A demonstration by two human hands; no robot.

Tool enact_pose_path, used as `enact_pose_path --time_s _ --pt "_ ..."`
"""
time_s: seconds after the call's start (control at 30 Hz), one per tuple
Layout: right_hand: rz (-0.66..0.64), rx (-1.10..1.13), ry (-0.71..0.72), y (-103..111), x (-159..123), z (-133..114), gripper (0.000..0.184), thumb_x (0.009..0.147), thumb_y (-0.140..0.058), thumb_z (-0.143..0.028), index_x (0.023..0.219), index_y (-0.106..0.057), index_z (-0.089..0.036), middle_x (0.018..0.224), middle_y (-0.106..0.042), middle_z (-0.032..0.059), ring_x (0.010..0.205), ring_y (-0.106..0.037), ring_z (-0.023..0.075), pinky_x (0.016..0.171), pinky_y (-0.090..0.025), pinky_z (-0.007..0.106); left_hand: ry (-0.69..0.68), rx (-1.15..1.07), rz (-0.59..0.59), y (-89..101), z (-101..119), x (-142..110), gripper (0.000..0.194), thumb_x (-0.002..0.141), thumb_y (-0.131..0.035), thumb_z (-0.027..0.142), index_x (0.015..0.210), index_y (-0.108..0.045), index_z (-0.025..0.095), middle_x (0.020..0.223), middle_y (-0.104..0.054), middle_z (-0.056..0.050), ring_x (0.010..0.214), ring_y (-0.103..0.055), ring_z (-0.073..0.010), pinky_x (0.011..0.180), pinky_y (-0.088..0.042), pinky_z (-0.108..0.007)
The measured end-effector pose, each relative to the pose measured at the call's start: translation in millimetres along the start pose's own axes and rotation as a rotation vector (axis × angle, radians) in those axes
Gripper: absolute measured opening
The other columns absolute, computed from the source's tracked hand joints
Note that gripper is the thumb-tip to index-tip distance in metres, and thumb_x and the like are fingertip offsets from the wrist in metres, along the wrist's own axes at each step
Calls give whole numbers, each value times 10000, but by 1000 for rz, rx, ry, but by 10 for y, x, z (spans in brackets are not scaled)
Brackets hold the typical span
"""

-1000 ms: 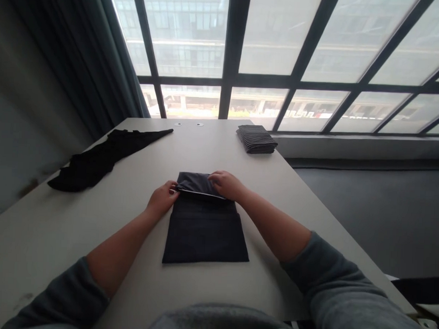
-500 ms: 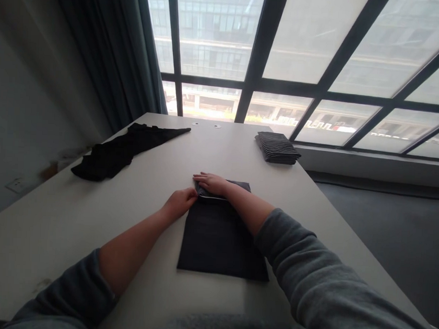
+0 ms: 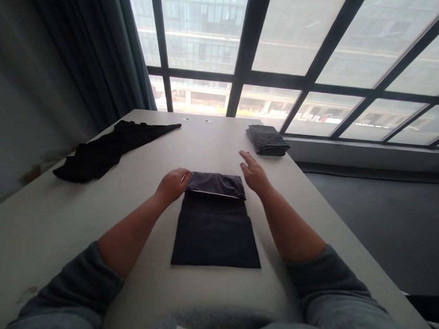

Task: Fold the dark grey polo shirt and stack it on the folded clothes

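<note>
A dark folded garment (image 3: 215, 222) lies flat on the white table (image 3: 59, 226) in front of me, its far end turned back into a narrow flap. My left hand (image 3: 172, 183) rests at the flap's left corner, fingers curled against the cloth. My right hand (image 3: 253, 171) hovers just off the flap's right corner, fingers stretched out and holding nothing.
A crumpled black garment (image 3: 108, 148) sprawls at the table's far left. A folded striped garment (image 3: 268, 140) sits at the far right edge, below the big window. A dark curtain (image 3: 97, 54) hangs at the left. The floor drops away to the right of the table.
My right hand has swept from the flap's left end across to the right and lifted off the cloth, opening. My left hand has stayed at the left corner.
</note>
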State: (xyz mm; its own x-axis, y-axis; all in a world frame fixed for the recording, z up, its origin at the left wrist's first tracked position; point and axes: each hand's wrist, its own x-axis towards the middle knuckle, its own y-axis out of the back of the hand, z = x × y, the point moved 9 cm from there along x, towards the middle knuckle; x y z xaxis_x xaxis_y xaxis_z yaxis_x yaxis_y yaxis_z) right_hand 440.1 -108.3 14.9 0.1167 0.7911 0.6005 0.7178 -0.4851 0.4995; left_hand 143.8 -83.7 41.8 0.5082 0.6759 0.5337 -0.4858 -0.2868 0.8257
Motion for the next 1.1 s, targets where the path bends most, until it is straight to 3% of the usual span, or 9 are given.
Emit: enact_pose_path --time_s 0.07,0.13,0.3,0.4,0.57,0.7,0.8,0.93,1.1 --pt "165 -6 -155 394 -256 359 540 1017 -414 -311 1484 -598 -113 1522 -566 156 1473 -483 268 1274 -346 485 -31 -17 -43 -140 36 171 388 1043 -407 357 1132 -746 191 1177 -756 -94 1121 -688 -247 1067 -518 -394" --pt "158 -19 -220 465 -499 524 526 1012 -403 -324 1429 -639 -109 1449 -625 165 1391 -567 279 1236 -400 497 -50 -16 -110 -344 60 277 433 1042 -400 364 1244 -730 170 1337 -712 -108 1279 -639 -251 1168 -463 -400" --pt "-194 -118 63 -98 -773 84 552 1044 -423 -376 1523 -569 -145 1612 -474 119 1558 -371 255 1302 -312 452 -86 157 -414 -895 71 145 599 1033 -447 424 1568 -519 166 1688 -377 -116 1598 -277 -335 1306 -253 -521" --pt "-368 -260 171 -403 -851 -172 619 1073 -426 -437 1611 -457 -133 1691 -320 140 1599 -276 282 1325 -237 494 -97 249 -486 -965 50 -34 630 1054 -407 453 1633 -425 203 1724 -284 -104 1614 -222 -350 1307 -211 -566" --pt "-596 -408 161 -552 -1081 -275 727 1069 -481 -514 1658 -361 -105 1701 -234 182 1603 -243 326 1327 -199 532 -118 284 -503 -819 115 -356 675 1062 -386 491 1648 -381 157 1729 -255 -123 1615 -224 -329 1308 -240 -529" --pt "-567 -343 265 -223 -1415 -521 678 1048 -547 -472 1620 -446 -121 1701 -251 181 1607 -225 339 1325 -207 553 -181 244 -475 -453 389 -810 658 1052 -449 493 1639 -405 200 1719 -288 -130 1611 -230 -351 1290 -265 -581" --pt "-557 -178 468 52 -1870 -794 692 945 -719 -465 1559 -547 -196 1667 -372 153 1597 -264 345 1309 -268 565 -342 146 -424 -77 751 -1262 698 949 -664 547 1584 -490 316 1706 -345 -109 1586 -293 -379 1251 -336 -600" --pt "-534 -109 539 205 -2370 -856 491 915 -771 -401 1377 -704 -247 1474 -609 133 1435 -525 320 1219 -448 525 -431 60 -445 172 1003 -1704 447 860 -808 406 1293 -720 339 1340 -689 -88 1205 -660 -280 1029 -545 -425" --pt "-426 -208 505 155 -2514 -789 372 1004 -568 -160 1335 -723 -229 1372 -675 129 1298 -633 267 1112 -554 450 -501 135 -349 240 1092 -1783 190 962 -669 234 1134 -746 258 1038 -737 -58 913 -689 -201 868 -550 -354"
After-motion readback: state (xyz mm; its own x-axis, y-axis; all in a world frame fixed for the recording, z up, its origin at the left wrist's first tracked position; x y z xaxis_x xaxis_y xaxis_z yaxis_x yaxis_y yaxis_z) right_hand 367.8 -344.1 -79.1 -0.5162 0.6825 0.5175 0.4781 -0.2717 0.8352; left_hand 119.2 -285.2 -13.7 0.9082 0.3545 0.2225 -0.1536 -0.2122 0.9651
